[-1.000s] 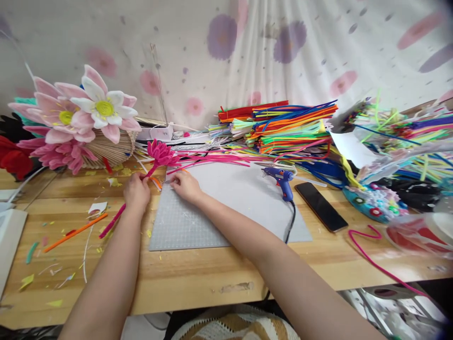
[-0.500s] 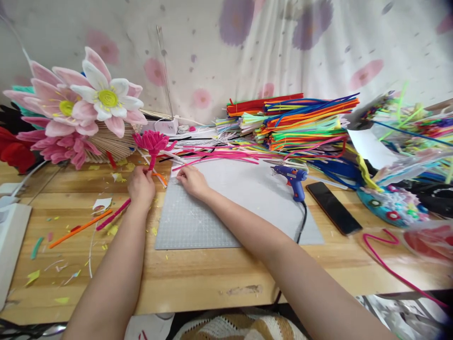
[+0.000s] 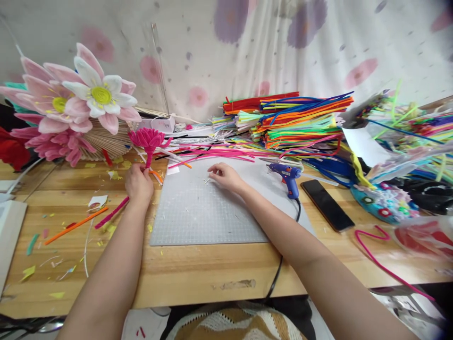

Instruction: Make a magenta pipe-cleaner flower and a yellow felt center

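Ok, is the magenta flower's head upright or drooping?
Upright: the flower head points up above the left hand, with its petals fanned over the stem.

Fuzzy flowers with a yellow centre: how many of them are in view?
2: a white fuzzy flower at the picture's upper left, and a pale pink fuzzy flower left of it. Others may be hidden behind them.

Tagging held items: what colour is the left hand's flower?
The flower is deep pink; head view shows it best.

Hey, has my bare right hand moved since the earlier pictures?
Yes. Your right hand has moved rightward over the flat grey gridded cutting mat, away from its left edge.
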A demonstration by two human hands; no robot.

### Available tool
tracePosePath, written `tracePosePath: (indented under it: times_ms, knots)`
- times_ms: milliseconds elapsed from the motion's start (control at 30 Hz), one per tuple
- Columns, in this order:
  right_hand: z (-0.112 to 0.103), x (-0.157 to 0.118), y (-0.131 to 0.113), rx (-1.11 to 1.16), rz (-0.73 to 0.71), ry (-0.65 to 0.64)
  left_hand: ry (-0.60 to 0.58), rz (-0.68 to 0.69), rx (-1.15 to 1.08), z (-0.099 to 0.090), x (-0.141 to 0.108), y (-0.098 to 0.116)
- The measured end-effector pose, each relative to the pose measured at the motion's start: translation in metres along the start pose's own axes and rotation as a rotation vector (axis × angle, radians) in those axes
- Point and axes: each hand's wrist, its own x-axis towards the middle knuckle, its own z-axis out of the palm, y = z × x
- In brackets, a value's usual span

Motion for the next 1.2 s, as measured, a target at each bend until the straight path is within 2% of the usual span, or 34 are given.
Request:
tracePosePath:
  times_ms: [67,167,333,467,600,700,833,1000,1100,1200]
  knots:
    - [0.006,0.008,-0.012,-0.003,0.018,0.05,0.02,-0.014,-0.01,-0.001,-0.001,0.0]
    - [0.026,0.026,-0.036,-0.014,-0.003,0.112,0.045,-0.033,-0.005,-0.004,-0.002,0.0]
    - [0.077,0.062,-0.073,-0.093,-0.089,0.023,0.049,-0.048,0.011,-0.01,-0.004,0.001]
    - [0.104,0.081,-0.085,-0.22,-0.117,0.005,0.04,-0.047,-0.001,-0.011,-0.004,0.0]
    - [0.11,0.087,-0.087,-0.284,-0.111,-0.037,0.039,-0.032,-0.013,-0.008,-0.003,-0.002]
    - [0.11,0.089,-0.086,-0.299,-0.144,-0.059,0.049,-0.022,-0.017,-0.007,-0.002,-0.002]
    - [0.102,0.087,-0.085,-0.208,-0.12,-0.018,0.073,-0.008,-0.012,-0.009,-0.003,-0.001]
    - [0.063,0.064,-0.068,-0.016,-0.073,0.01,0.159,0.044,-0.012,-0.014,-0.007,0.002]
    - [0.035,0.04,-0.042,0.043,0.024,0.028,0.196,0.067,-0.027,-0.015,-0.009,0.002]
    - [0.017,0.018,-0.015,0.073,0.096,0.104,0.18,0.087,-0.049,-0.013,-0.008,0.002]
